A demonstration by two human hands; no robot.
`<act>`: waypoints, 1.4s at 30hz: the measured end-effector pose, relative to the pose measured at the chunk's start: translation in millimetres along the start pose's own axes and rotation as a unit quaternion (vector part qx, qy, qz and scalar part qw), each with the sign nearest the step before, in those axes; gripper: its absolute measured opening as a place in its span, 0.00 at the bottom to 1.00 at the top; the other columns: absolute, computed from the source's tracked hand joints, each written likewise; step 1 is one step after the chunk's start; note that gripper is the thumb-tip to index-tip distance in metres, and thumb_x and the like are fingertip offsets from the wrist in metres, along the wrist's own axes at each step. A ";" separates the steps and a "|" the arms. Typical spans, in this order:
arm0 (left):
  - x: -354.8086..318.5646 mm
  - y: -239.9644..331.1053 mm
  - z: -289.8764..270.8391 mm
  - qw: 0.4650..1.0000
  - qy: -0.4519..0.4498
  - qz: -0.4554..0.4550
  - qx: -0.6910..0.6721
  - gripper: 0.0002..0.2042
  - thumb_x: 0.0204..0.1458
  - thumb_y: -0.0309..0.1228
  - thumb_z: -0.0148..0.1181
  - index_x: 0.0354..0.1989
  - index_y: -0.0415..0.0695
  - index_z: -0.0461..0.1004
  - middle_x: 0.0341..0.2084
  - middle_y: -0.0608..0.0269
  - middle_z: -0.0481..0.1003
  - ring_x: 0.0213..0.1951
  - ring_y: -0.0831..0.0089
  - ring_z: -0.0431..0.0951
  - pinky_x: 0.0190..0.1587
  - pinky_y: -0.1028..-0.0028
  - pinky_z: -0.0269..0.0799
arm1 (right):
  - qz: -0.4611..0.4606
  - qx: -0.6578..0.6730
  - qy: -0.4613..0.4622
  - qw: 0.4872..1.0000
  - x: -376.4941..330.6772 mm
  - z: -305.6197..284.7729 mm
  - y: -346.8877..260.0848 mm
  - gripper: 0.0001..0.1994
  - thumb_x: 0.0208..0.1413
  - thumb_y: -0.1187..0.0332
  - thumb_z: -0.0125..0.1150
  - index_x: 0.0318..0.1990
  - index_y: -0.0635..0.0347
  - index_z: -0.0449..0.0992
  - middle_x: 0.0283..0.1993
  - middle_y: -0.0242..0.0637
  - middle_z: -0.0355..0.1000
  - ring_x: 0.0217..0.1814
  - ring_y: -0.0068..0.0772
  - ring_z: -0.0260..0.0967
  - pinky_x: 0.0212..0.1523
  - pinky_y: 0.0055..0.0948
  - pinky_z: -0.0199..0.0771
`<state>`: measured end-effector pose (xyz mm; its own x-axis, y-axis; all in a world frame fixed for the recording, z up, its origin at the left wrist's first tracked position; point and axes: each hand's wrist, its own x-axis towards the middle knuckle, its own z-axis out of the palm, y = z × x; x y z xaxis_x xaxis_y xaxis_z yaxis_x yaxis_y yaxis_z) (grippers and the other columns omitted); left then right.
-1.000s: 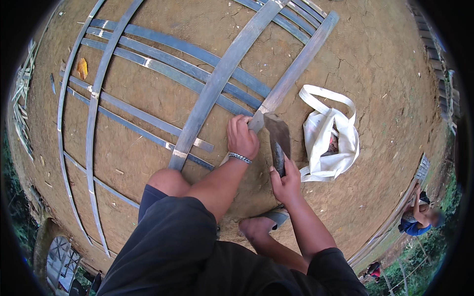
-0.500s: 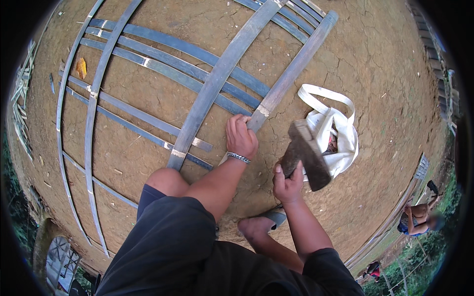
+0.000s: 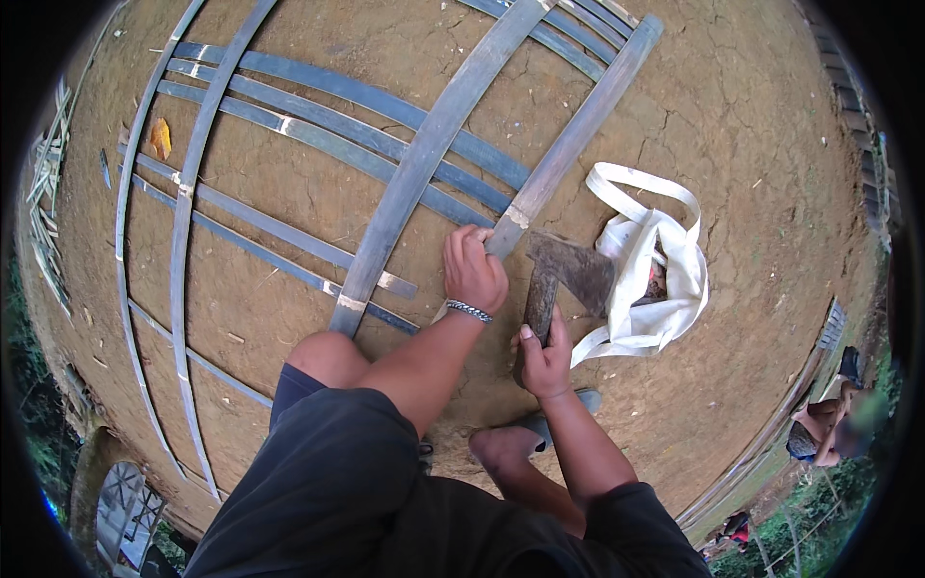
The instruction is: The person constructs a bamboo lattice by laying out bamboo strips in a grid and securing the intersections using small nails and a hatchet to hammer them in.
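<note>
My left hand is closed around the near end of a flat grey-brown bamboo slat, a bracelet on its wrist. Just to the right, my right hand grips the wooden handle of a hatchet. The hatchet's broad dark blade points right, close to the slat's end and overlapping the edge of a white bag in the view. Left of my left hand, a wide slat crosses several thinner bluish strips in a lattice on the ground.
Long slats continue the lattice at the left, beside a yellow leaf. Inside the open bag, contents show only partly. My bent knee is near the wide slat. A person is at the far right edge, and cut strips are piled far left.
My right hand has shifted slightly left and turned the hatchet, so its handle now stands upright in view with the blade to the right. My left hand stays on the slat.
</note>
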<state>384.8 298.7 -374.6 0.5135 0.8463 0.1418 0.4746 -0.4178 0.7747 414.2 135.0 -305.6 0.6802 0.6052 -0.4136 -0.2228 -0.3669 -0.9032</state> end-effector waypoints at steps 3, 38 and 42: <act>-0.2 0.2 1.2 1.000 0.009 0.006 -0.003 0.17 0.48 0.16 0.48 0.49 0.35 0.69 0.44 0.40 0.70 0.49 0.41 0.71 0.55 0.49 0.67 | 0.089 0.153 -0.004 0.984 -2.9 3.6 1.8 0.22 0.70 0.72 0.53 0.68 0.67 0.60 0.43 0.37 0.71 0.34 0.24 0.72 0.36 0.26 0.76; -0.4 -3.3 -2.0 0.998 0.006 0.038 -0.052 0.18 0.48 0.18 0.48 0.49 0.33 0.69 0.45 0.39 0.70 0.49 0.41 0.72 0.56 0.51 0.68 | 0.172 0.304 0.008 0.937 1.1 20.9 8.3 0.13 0.73 0.65 0.50 0.58 0.61 0.64 0.39 0.37 0.72 0.28 0.25 0.73 0.29 0.29 0.78; -2.8 -5.4 -0.8 0.998 0.003 0.018 -0.058 0.18 0.47 0.20 0.52 0.50 0.36 0.68 0.46 0.39 0.70 0.50 0.39 0.71 0.57 0.46 0.66 | 0.133 0.215 0.045 0.966 -2.6 12.2 -1.5 0.16 0.72 0.68 0.51 0.62 0.62 0.62 0.38 0.36 0.71 0.30 0.24 0.72 0.31 0.26 0.76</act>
<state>380.1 298.9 -378.6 0.5245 0.8333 0.1746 0.3699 -0.4077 0.8348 404.2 142.6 -304.6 0.6131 0.4588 -0.6431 -0.6545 -0.1609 -0.7388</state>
